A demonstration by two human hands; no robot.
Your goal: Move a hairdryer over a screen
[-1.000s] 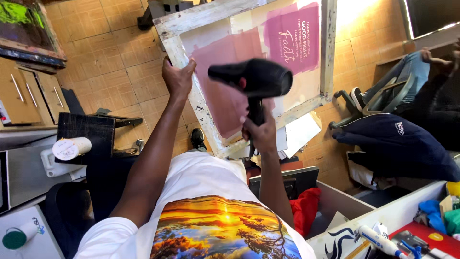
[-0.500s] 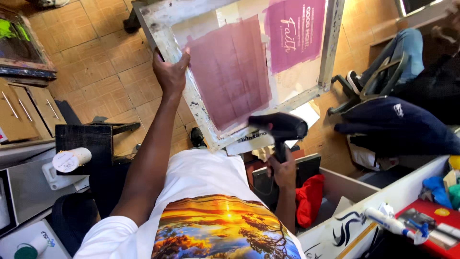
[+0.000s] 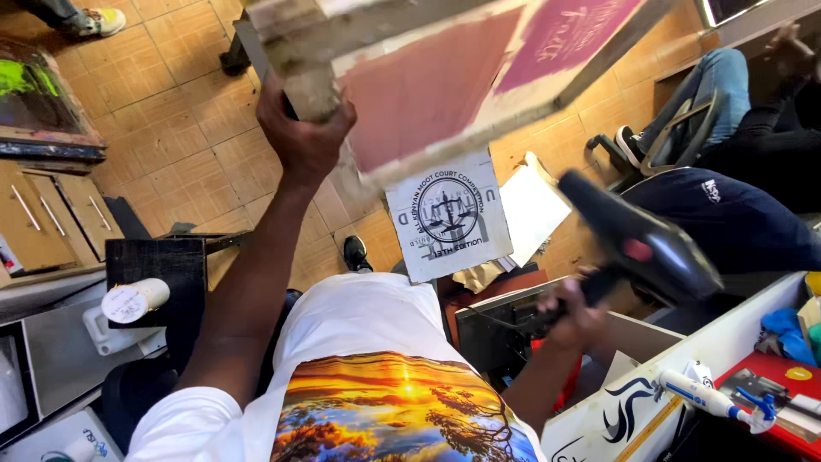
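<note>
The left hand point(image 3: 304, 137) is closed around the wooden edge of a screen-printing frame point(image 3: 445, 77), lifted high; the frame's top is cut off by the picture border. Its pink mesh hides part of the floor. Lower right, the right hand point(image 3: 575, 318) grips a black hair dryer point(image 3: 641, 244), blurred.

White square sign point(image 3: 448, 216) w/ dark round emblem, below pink screen frame point(image 3: 445, 81).
</note>
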